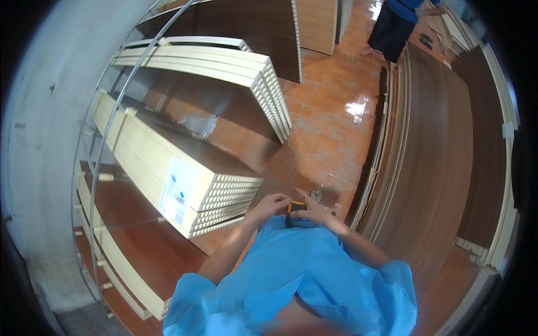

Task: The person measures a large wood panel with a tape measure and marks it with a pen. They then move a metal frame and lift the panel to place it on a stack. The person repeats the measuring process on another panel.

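Close in front of my waist, a small black and yellow tape measure (pixel 297 206) sits between my two hands. My right hand (pixel 315 210) is closed on it from the right, thumb on the near side and a finger raised at the far side. On the other side, my left hand (pixel 271 205) has its fingers pinched together at the tape measure's left edge. What lies between those left fingertips is too small to make out. A dark strip hangs just below the tape measure, against my blue shirt (pixel 291 263).
Stacked pale-edged panels (pixel 162 168) with a paper label stand on a metal rack (pixel 120 92) at left. Brown boards (pixel 426 151) lean along the right. Orange tiled floor (pixel 325 117) runs between. Another person in dark trousers (pixel 389 28) stands at the far end.
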`<state>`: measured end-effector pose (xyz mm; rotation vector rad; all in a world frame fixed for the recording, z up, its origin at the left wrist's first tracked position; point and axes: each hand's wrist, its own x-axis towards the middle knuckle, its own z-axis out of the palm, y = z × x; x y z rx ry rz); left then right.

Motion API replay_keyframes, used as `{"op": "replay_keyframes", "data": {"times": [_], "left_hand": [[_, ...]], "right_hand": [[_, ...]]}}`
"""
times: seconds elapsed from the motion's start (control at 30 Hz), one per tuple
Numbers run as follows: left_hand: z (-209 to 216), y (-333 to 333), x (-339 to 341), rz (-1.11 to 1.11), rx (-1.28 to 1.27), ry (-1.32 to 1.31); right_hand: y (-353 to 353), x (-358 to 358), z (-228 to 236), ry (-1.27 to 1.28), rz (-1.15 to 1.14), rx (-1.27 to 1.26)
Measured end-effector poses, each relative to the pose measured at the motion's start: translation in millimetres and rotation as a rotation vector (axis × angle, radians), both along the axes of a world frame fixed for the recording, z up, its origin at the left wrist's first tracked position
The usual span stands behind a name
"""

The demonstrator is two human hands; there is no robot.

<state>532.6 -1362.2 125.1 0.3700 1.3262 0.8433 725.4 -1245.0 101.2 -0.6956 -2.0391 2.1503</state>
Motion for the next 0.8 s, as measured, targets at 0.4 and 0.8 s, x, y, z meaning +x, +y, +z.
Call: {"op": "replay_keyframes", "data": {"times": [0.4, 0.8], "left_hand": [[-3, 34, 22, -0.177, 0.018, 0.216], [-27, -2, 55, 0.529, 0.176, -0.109]], "right_hand": [[28, 17, -6, 0.036, -0.072, -0.143], [46, -6, 8, -0.203, -0.061, -0.629]]}}
